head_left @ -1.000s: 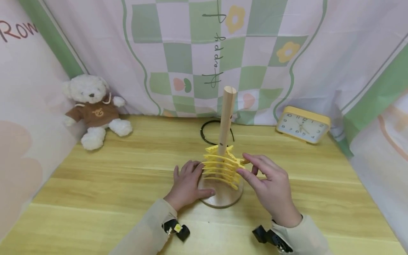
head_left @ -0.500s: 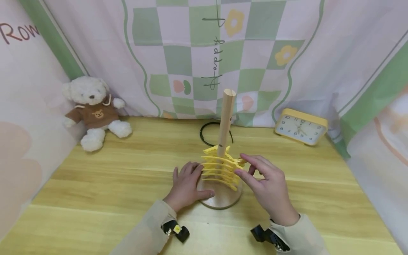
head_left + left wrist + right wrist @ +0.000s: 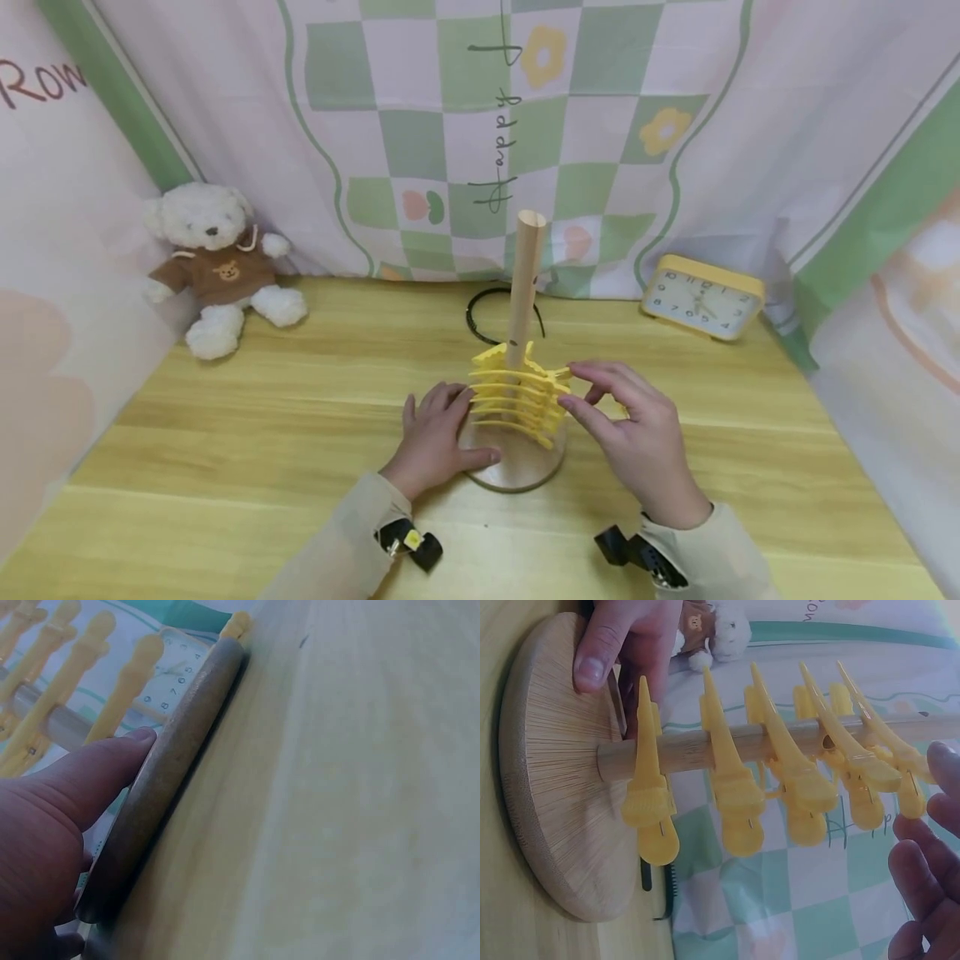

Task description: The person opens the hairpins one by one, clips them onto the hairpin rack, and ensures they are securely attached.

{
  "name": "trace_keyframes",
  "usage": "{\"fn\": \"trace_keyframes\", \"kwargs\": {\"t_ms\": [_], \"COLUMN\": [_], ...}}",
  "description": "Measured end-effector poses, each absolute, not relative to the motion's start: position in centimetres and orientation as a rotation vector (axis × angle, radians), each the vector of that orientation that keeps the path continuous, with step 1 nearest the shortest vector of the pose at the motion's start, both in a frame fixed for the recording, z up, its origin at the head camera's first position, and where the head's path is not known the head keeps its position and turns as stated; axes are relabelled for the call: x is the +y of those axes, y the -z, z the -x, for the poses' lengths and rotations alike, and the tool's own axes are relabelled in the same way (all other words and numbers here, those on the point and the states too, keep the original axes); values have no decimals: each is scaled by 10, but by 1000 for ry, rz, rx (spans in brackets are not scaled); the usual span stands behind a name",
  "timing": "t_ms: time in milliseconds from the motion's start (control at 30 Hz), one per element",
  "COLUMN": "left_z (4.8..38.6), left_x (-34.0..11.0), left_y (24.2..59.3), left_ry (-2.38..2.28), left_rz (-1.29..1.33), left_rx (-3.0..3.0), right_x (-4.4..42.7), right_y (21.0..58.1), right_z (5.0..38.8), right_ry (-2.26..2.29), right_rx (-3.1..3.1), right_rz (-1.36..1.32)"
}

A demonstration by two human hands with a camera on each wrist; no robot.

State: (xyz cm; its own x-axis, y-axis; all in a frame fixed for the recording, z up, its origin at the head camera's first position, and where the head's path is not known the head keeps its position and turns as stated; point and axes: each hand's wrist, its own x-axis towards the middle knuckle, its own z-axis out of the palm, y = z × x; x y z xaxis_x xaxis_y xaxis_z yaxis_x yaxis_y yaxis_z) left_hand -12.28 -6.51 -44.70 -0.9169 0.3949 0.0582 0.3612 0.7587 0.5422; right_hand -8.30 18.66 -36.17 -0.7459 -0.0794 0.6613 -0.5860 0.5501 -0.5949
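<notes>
A wooden stand with an upright post (image 3: 527, 275) and round base (image 3: 510, 475) carries several curved yellow plastic pieces (image 3: 735, 784) with rounded knob ends, stacked up the post. My left hand (image 3: 431, 437) lies at the left of the base, its thumb pressing on the base's top and its fingers spread beside the stand. At the uppermost yellow plastic piece (image 3: 555, 380), my right hand (image 3: 637, 433) pinches the near right end between thumb and forefinger. The far sides of the lower pieces are partly hidden in the head view.
A black thin hoop (image 3: 480, 310) lies behind the post. At the back left sits a white teddy bear (image 3: 213, 258) in a brown top; a yellow-framed clock (image 3: 703, 296) stands at the back right. A printed curtain (image 3: 420, 75) hangs behind the table (image 3: 225, 467).
My right fingertips have shifted slightly at the end of the uppermost yellow piece. The left hand keeps its place on the base. The head view has drifted a little.
</notes>
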Motion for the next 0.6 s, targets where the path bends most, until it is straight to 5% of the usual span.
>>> {"fn": "trace_keyframes", "kwargs": {"t_ms": [600], "left_z": [122], "left_x": [-65], "left_y": [446], "left_ry": [-884], "left_rz": [-619], "left_rx": [2883], "right_x": [243], "right_y": [364], "right_z": [94], "right_ry": [-1107], "right_rx": [-2307], "right_rz": [-419]}}
